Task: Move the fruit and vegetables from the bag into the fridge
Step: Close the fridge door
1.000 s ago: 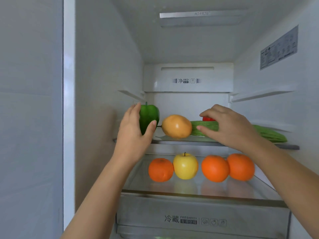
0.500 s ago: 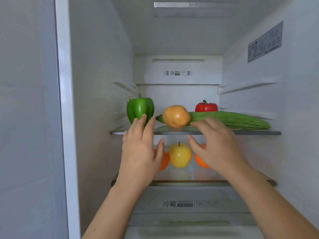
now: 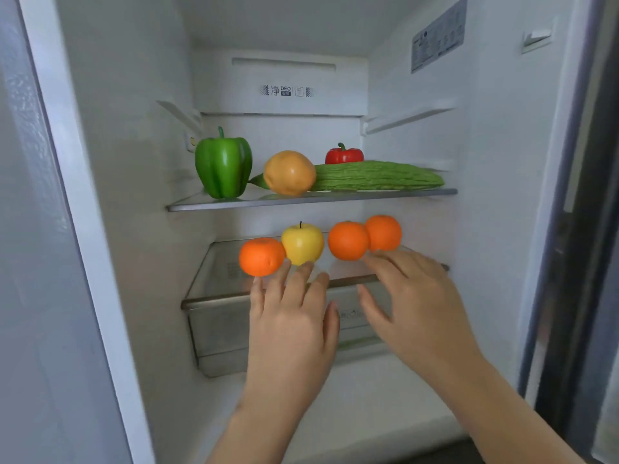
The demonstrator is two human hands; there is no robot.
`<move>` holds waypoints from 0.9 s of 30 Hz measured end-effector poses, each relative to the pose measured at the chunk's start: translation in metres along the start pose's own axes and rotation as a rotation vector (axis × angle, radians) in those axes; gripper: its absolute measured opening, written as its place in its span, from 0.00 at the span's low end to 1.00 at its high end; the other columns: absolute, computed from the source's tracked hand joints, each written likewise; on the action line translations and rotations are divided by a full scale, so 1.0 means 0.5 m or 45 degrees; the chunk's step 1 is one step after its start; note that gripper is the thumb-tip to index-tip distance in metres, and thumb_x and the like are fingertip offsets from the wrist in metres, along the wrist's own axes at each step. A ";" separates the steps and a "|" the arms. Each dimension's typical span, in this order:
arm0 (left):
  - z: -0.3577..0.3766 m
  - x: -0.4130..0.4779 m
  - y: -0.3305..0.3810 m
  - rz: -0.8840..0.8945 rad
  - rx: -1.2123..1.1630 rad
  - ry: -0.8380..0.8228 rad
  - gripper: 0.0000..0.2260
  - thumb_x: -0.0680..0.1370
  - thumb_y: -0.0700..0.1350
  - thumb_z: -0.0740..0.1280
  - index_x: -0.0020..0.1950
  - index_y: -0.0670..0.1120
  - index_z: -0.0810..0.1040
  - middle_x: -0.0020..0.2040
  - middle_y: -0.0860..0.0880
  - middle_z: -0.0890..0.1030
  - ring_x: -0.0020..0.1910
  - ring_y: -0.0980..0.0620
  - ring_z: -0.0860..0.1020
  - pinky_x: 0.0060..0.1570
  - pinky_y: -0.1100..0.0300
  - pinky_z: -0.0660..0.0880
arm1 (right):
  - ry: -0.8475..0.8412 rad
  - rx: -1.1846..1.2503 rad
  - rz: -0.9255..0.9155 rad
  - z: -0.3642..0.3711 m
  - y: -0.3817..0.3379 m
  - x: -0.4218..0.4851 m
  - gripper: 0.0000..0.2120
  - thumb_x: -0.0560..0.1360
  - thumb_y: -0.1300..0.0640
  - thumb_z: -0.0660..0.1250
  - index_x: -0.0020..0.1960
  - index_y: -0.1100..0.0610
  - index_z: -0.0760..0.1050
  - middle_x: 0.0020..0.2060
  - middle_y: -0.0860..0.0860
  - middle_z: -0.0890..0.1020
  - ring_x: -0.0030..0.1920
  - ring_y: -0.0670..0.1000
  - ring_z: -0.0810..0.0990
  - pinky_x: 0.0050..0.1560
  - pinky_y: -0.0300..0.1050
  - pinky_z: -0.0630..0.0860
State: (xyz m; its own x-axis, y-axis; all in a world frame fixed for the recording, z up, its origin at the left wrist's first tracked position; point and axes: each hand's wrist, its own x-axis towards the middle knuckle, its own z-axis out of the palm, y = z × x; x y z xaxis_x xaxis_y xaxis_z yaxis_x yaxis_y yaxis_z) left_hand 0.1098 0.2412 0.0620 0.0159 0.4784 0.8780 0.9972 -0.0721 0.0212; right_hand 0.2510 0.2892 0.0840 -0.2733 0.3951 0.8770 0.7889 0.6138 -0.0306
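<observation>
On the upper glass shelf (image 3: 368,195) of the open fridge stand a green bell pepper (image 3: 223,167), a yellow-brown round fruit (image 3: 289,173), a long bitter gourd (image 3: 378,175) and, behind it, a red pepper (image 3: 344,155). The lower shelf (image 3: 214,272) holds three oranges (image 3: 262,256) (image 3: 348,241) (image 3: 383,232) and a yellow apple (image 3: 302,243). My left hand (image 3: 291,326) and my right hand (image 3: 415,306) hover in front of the lower shelf, fingers spread, holding nothing. The bag is out of sight.
A clear drawer (image 3: 221,333) sits under the lower shelf. The fridge's left wall (image 3: 134,162) and right wall (image 3: 485,195) frame the compartment. A dark door edge (image 3: 589,262) stands at the far right.
Both hands have let go of the green pepper and the bitter gourd, and drawn back and down from the upper shelf to the lower shelf's front. The view has pulled back.
</observation>
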 end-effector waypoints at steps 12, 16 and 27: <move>-0.073 -0.122 0.165 0.008 -0.035 -0.057 0.17 0.71 0.48 0.57 0.50 0.44 0.81 0.52 0.45 0.82 0.55 0.42 0.79 0.53 0.38 0.72 | -0.152 -0.029 0.062 -0.143 0.021 -0.165 0.17 0.70 0.51 0.61 0.50 0.61 0.79 0.45 0.56 0.83 0.46 0.57 0.82 0.48 0.57 0.78; -0.118 -0.178 0.247 -0.035 -0.042 -0.085 0.17 0.72 0.48 0.57 0.51 0.44 0.81 0.53 0.46 0.82 0.56 0.42 0.79 0.54 0.38 0.71 | -0.142 -0.024 0.072 -0.221 0.046 -0.228 0.16 0.68 0.51 0.64 0.50 0.60 0.80 0.46 0.56 0.84 0.46 0.57 0.82 0.50 0.61 0.78; -0.203 -0.326 0.504 -0.069 -0.102 -0.283 0.17 0.71 0.48 0.57 0.51 0.45 0.81 0.52 0.48 0.83 0.55 0.45 0.80 0.53 0.38 0.72 | -0.195 0.015 0.095 -0.430 0.160 -0.428 0.20 0.71 0.50 0.57 0.52 0.61 0.79 0.47 0.57 0.83 0.48 0.58 0.81 0.52 0.59 0.76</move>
State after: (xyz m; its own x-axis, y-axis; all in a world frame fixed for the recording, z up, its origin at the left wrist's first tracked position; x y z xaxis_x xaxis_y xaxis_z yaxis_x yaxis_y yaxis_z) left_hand 0.3509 0.0563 -0.0274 -0.0130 0.6635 0.7480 0.9882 -0.1058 0.1110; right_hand 0.4910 0.1068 -0.0030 -0.2955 0.5389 0.7888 0.8040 0.5862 -0.0993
